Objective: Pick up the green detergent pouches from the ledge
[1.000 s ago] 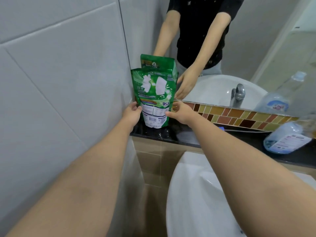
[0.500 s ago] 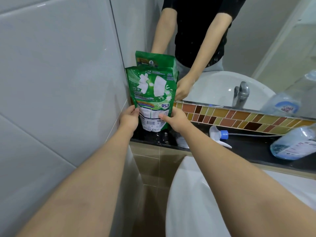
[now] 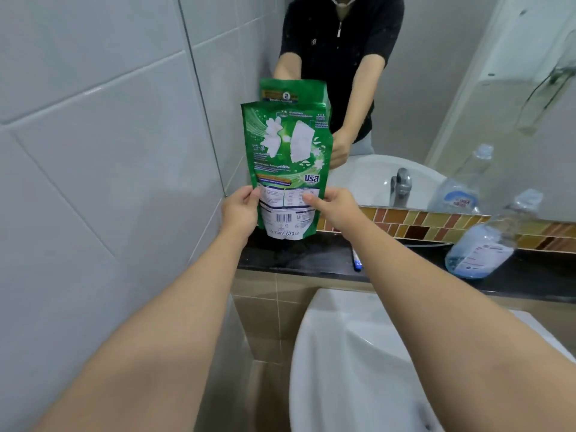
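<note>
Basin (image 3: 358, 363) white, nearest, below both forearms. Left hand (image 3: 240, 210) pinches left edge of green detergent pouch (image 3: 288, 163), thumb on its printed face; right hand (image 3: 335, 207) grips right edge, thumb across the label. Pouch upright, its base just above the dark counter (image 3: 296, 258), close to tiled wall (image 3: 109, 151). Clear bottle (image 3: 486, 244) of blue liquid leans further right. Mirror (image 3: 436, 88) behind.

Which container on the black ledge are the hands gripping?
The green detergent refill pouch, upright beside the wall tiles: left hand and right hand pinch its lower edges. The clear bottle of blue liquid leans untouched, far right.
</note>
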